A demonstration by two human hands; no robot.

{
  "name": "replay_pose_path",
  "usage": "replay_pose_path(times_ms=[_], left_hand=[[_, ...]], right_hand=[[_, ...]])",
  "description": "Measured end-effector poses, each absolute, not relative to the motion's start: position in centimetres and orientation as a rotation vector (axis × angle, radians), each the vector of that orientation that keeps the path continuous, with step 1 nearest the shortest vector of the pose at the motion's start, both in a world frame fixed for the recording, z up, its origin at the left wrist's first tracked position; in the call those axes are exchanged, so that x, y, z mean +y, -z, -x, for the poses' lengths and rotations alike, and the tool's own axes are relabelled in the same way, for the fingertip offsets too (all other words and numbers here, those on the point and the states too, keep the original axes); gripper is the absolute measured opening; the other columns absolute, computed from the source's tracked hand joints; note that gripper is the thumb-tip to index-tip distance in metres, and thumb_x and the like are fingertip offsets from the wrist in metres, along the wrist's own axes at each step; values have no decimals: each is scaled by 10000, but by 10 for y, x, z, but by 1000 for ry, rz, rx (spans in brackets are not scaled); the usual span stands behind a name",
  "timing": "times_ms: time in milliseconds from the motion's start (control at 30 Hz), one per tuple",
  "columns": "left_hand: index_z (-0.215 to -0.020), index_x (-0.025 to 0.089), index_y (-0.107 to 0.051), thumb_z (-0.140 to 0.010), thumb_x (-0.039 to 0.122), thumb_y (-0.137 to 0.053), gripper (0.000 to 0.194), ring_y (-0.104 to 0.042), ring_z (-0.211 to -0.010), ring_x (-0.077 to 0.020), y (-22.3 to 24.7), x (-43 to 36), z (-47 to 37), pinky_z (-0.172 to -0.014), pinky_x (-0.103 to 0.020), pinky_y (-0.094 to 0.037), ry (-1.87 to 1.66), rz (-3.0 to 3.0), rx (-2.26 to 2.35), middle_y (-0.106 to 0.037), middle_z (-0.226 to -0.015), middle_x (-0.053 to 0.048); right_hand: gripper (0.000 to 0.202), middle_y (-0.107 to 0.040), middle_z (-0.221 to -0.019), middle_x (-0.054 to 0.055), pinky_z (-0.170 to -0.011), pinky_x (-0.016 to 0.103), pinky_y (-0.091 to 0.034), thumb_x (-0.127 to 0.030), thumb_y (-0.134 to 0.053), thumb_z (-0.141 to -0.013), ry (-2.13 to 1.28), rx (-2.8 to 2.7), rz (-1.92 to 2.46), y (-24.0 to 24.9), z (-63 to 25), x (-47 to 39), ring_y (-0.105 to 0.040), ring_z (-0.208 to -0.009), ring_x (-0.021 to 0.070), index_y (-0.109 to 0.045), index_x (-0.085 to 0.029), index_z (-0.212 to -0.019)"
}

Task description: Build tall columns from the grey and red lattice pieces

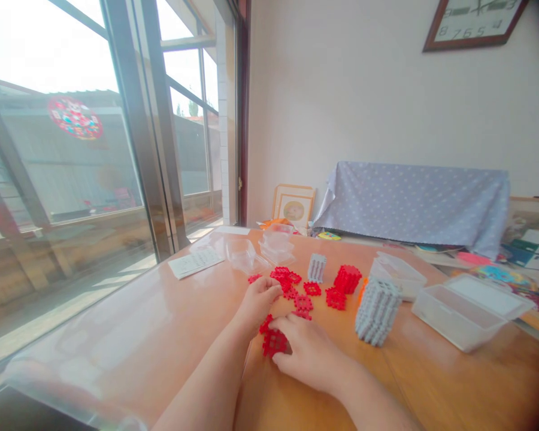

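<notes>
My right hand (312, 353) grips red square interlocking plastic pieces (275, 342) between thumb and fingers, low over the near part of the table. Just beyond it, my left hand (258, 302) has its fingers curled together beside scattered red pieces (303, 302); whatever its fingertips hold, if anything, is hidden. More loose red pieces (282, 273) lie past the left fingertips. A stack of red pieces (348, 279) stands farther right. To the right of my right hand is a tall stack of grey pieces (377, 311), with a smaller grey stack (317, 267) behind.
Clear plastic containers (276, 245) and a printed sheet (195, 261) sit at the far left of the wooden table (161, 335). Two translucent boxes (462, 314) occupy the right side. An orange piece (363, 291) shows behind the tall grey stack. Glass windows run along the left.
</notes>
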State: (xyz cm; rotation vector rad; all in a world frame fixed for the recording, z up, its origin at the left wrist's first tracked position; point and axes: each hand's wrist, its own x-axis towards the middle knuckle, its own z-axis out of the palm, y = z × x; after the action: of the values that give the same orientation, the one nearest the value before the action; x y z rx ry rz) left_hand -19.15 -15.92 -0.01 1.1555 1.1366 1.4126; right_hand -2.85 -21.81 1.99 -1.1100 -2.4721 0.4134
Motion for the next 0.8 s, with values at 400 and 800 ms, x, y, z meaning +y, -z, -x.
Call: replay_pose_path(times_ms=[400,800], left_hand=[[-839,174,-626,-803,471,-719,313,-630,-780,-164,-16,-181,175,-751,-297,-469,-1162,-1163,788,-676,-837,-49],[-848,170,-657,-781,304,-735,169,-503,-617,-92,-15,-178,177,-612,-236,-368,-1171,-1226,818,-611,-721,2]], right_hand=[[411,-625,-1150,83,-822,384,-530,-379,-659,-820,-151,-1884,1295,-25,4,-182,-632,-1014,271,-579,-261,-1205],[312,-686,-928,42,-744,338,-537,-396,-571,-863,-553,-1761,1198,-15,-5,-170,-646,-781,190,-631,-218,-1111]])
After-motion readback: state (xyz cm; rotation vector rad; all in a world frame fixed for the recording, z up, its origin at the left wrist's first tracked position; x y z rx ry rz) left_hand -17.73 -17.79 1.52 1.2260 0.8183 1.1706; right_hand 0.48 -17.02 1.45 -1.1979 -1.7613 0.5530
